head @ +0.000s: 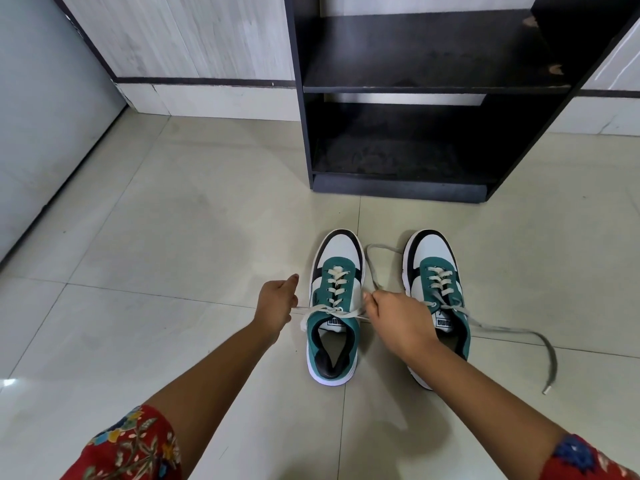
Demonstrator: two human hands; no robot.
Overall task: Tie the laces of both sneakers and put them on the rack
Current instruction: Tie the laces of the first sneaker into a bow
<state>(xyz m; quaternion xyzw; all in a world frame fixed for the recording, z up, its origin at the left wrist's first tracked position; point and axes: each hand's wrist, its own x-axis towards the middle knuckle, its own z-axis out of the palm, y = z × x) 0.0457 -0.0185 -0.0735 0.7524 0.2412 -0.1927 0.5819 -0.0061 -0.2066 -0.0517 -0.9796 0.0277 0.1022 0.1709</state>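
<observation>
- Lace ends of the left sneaker (pixel 334 306) are pinched and pulled apart by left hand (pixel 276 304) and right hand (pixel 398 318);
- right sneaker (pixel 437 299) laces are seen lying loose on the floor (pixel 173 237), before the rack (pixel 415 98).

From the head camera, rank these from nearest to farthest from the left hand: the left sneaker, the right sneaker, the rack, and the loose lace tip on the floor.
1. Left sneaker, just right of the left hand.
2. Right sneaker, beyond it, partly behind the right hand.
3. Rack and lace tip: too close to call. The rack stands ahead; the tip lies far right on the floor.
</observation>
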